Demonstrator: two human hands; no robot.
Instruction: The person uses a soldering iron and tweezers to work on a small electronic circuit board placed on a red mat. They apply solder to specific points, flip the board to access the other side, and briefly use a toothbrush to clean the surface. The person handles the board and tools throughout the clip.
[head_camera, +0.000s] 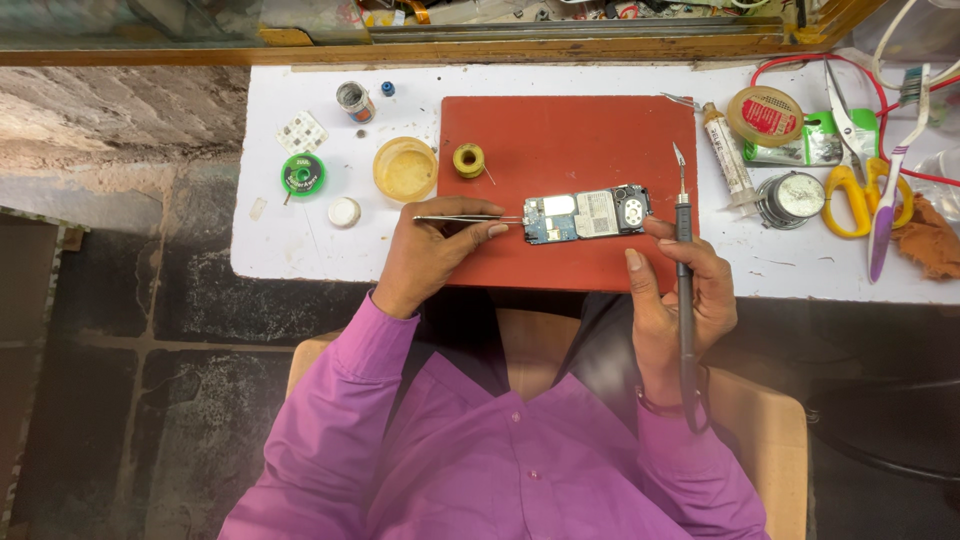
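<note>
Purple sleeves (420, 440), nearest the lens, lead to both hands. Left hand (425, 255): fingers pinched shut on thin metal tweezers (460, 218), tips pointing at the left end of a bare phone circuit board (587, 214). Right hand (680, 290): fingers wrapped around a dark soldering iron (684, 270), tip raised beyond the fingertips, thumb near the board's right end. Board lies between the two hands on a red mat (570, 130). Beyond the left fingers: yellow solder spool (468, 159), round amber tub (405, 168), green reel (302, 174). Beyond the right fingers: syringe (727, 155), yellow-handled scissors (850, 170), toothbrush (893, 180), all on a white table (300, 240).
</note>
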